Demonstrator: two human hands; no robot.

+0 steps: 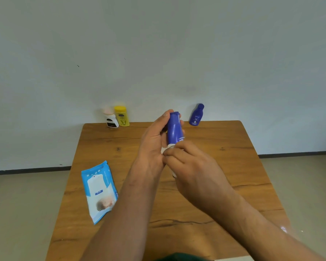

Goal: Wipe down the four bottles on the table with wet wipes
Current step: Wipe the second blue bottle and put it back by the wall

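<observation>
bench (224, 166): wooden, set against a pale wall.
wipes pack (100, 191): flat on the bench, left side.
left grip (154, 140): curled round the blue bottle (174, 129), lifted above mid-bench.
right grip (192, 166): pinches a wet wipe (167, 147) (mostly hidden) at that bottle's base.
yellow bottle (122, 116): far edge, just beside the white bottle (111, 118).
small blue bottle (196, 115): far edge, well apart to the right.

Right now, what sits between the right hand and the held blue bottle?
A white wet wipe, which the right hand holds against the bottle; head view.
</observation>
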